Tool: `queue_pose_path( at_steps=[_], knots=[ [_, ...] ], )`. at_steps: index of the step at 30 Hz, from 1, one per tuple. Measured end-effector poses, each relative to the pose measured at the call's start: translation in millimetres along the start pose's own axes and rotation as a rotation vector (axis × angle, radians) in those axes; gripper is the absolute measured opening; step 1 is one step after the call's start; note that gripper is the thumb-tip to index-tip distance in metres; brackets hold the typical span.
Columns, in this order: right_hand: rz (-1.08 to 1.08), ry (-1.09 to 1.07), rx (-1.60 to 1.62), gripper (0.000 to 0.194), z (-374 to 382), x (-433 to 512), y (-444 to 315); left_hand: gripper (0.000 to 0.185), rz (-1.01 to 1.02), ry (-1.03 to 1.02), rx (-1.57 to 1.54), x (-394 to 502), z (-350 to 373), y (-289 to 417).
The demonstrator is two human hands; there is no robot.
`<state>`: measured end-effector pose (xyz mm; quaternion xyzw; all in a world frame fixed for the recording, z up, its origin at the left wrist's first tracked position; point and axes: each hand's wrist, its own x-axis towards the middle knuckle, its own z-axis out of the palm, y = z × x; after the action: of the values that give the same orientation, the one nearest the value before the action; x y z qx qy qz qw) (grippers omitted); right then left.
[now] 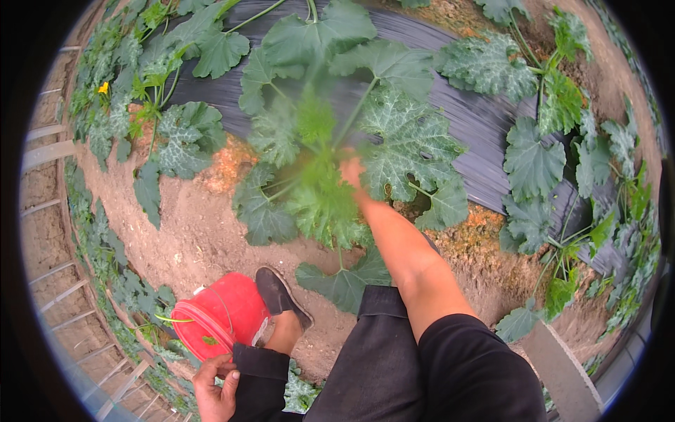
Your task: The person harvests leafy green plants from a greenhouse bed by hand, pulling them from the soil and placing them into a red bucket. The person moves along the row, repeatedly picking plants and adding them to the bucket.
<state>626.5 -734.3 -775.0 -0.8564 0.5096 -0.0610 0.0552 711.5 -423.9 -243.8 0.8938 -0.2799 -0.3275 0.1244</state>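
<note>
My right hand point(352, 168) reaches into the middle of a squash plant point(327, 208) with broad, silver-mottled leaves. Blurred leaves close to the camera hide its fingers, so I cannot see what they hold. At the lower left, my left hand point(217, 387) has its fingers curled and its thumb close to them, right by the rim of a red plastic bucket point(240, 303). Whether they grip the rim is unclear. A thin green stalk point(174, 319) crosses the bucket's rim, and a small green leaf piece point(210, 341) shows inside its mouth.
Black plastic mulch point(474, 142) covers the bed behind the plant. More squash plants point(535, 153) grow to the right and left, one with a yellow flower point(103, 88). My shoe point(279, 295) stands on bare soil point(184, 253) beside the bucket. A pale post point(564, 369) rises at lower right.
</note>
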Motion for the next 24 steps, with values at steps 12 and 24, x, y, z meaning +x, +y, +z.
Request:
queue_pose_path(
  at_steps=[12, 24],
  knots=[
    [0.150, -0.271, 0.125, 0.037, 16.7, -24.9, 15.2, 0.032, -0.020, 0.001, 0.007, 0.7, -1.2, -3.4],
    [0.821, -0.473, 1.569, 0.023, -197.7, -136.8, 98.6, 0.038, 0.111, 0.109, 0.048, -24.8, -10.6, 21.4]
  ],
)
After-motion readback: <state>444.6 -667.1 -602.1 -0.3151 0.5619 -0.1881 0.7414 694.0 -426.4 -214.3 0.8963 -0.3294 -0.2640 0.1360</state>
